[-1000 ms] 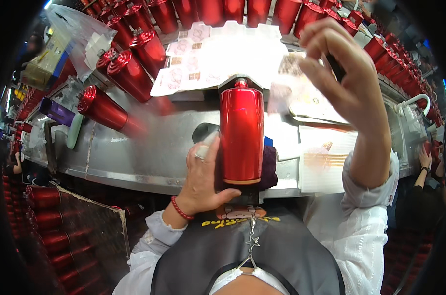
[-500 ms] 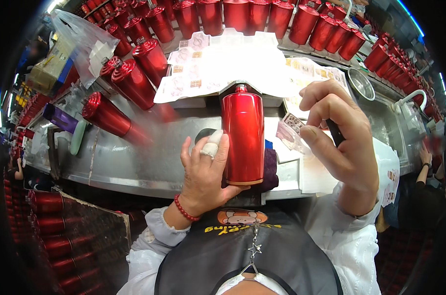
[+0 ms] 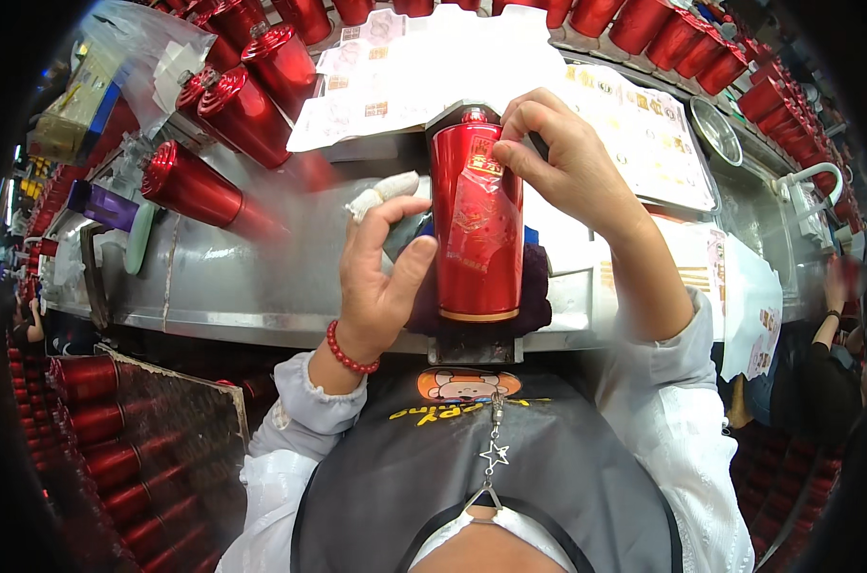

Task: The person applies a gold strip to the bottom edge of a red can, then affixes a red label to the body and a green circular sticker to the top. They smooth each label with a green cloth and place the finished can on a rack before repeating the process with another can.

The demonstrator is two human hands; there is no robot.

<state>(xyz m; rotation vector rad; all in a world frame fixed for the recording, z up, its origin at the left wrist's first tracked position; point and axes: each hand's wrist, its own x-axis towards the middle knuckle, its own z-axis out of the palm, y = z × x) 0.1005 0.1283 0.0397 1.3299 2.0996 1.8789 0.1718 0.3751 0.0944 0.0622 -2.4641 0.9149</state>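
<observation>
A glossy red bottle [image 3: 472, 277] lies with its neck away from me, over a dark purple cloth [image 3: 535, 286]. A thin clear decal [image 3: 483, 215] with printed gold marks lies along its upper face, its edges wrinkled. My right hand [image 3: 572, 167] pinches at the decal's upper right corner, near the bottle's shoulder. A dark piece shows within that hand, mostly hidden by the fingers. To the left of the bottle my left hand [image 3: 381, 267] has its fingers apart, the index tip at the bottle's side. One finger wears a white wrapping [image 3: 381, 196].
White printed sheets [image 3: 424, 67] cover the far bench, with more decal sheets [image 3: 634, 124] to the right. Red bottles [image 3: 190, 181] stand left and behind. A metal bowl [image 3: 715, 134] and a tap [image 3: 815, 181] are at far right. A purple holder [image 3: 104, 203] stands left.
My right hand has moved left and away from me, bringing the decal onto the bottle's face. My left hand has come off the bottle's base and shifted up along its left side.
</observation>
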